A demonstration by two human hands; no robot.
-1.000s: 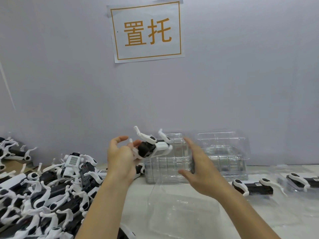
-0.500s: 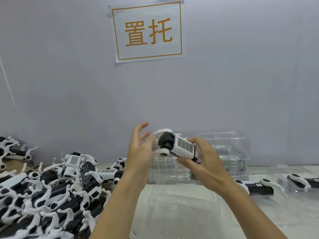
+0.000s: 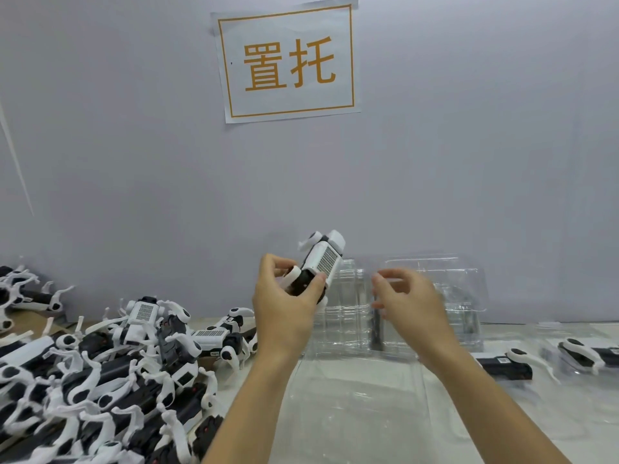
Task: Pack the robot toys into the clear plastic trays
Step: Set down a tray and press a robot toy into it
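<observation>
My left hand (image 3: 284, 306) grips a white-and-black robot toy (image 3: 321, 262) by its lower end, holding it tilted upward in the air with its grid panel facing me. To its right my right hand (image 3: 410, 301) hovers with fingers loosely curled, holding nothing; it looks blurred. A clear plastic tray (image 3: 361, 410) lies on the table below both hands. Behind the hands stands a stack of clear trays (image 3: 435, 296) against the wall.
A large heap of robot toys (image 3: 100, 380) covers the table's left side. At the right lie two packed toys (image 3: 509, 363) (image 3: 582, 354) in clear trays. A paper sign (image 3: 288, 58) hangs on the grey wall straight ahead.
The toy passed from both hands to my left hand alone and swung upright, its grid panel now facing me. My right hand let go and pulled away to the right.
</observation>
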